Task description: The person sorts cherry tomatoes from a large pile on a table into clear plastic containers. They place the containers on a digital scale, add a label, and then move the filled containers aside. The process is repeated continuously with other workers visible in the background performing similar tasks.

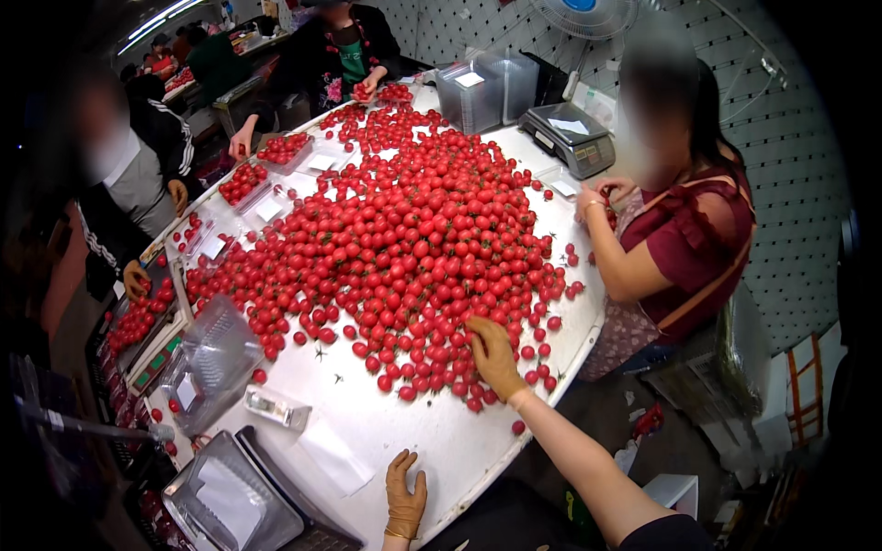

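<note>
A large heap of red cherry tomatoes (413, 234) covers the middle of the white table (386, 420). My right hand (495, 355), in a tan glove, reaches over the heap's near right side. Its fingertips touch the tomatoes there, and whether any lies in its grasp is hidden. My left hand (406, 492), gloved the same way, is held over the near table edge, fingers apart and holding nothing. Close to it is a white paper sheet (331, 458). Loose green stems (338, 378) are scattered between the sheet and the heap.
Stacked clear plastic boxes (213, 337) and a grey tray with papers (231, 496) stand at left, near a small white box (275, 408). A scale (570, 134) sits at far right. Co-workers handle tomatoes around the table; one person (668, 241) is close on my right.
</note>
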Demonstrator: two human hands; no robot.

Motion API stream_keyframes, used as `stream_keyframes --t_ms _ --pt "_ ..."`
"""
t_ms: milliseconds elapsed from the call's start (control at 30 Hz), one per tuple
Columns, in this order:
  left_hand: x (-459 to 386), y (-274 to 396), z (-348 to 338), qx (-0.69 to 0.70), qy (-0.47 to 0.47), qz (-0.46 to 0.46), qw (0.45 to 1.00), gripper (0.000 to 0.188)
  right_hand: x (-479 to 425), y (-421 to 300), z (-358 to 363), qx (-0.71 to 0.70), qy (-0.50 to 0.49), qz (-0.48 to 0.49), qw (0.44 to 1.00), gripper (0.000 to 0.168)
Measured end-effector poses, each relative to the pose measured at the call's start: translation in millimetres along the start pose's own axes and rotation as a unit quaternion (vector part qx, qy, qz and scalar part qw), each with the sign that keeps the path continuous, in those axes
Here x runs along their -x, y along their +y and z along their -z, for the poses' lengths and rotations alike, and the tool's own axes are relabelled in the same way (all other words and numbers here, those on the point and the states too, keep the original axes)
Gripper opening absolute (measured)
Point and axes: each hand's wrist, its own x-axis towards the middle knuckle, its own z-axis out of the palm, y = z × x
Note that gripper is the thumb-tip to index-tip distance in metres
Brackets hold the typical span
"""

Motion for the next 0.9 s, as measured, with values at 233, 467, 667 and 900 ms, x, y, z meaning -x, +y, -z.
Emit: stream_keyframes --t_ms 233,467,667,900 --pt "-165.6 42.8 -20.6 -0.007 0.049 -0.078 0.996 0.034 -132.6 53.1 -57.1 0.187 -0.13 0.052 0.972 0.027" --pt "-358.7 64.7 -46.5 -0.175 0.082 -0.214 0.958 0.035 -131.1 63.1 -44.8 0.208 -0.174 0.058 0.961 0.021" --pt "-404.1 48.1 -72.4 -0.268 0.043 -0.197 0.942 0.042 -144.9 64.4 -49.3 0.147 -0.178 0.122 0.965 0.017" --pt "-362.0 52.6 -49.8 0.208 0.039 0.013 0.977 0.042 -197.6 53.3 -74.7 0.257 -0.17 0.217 0.926 0.026"
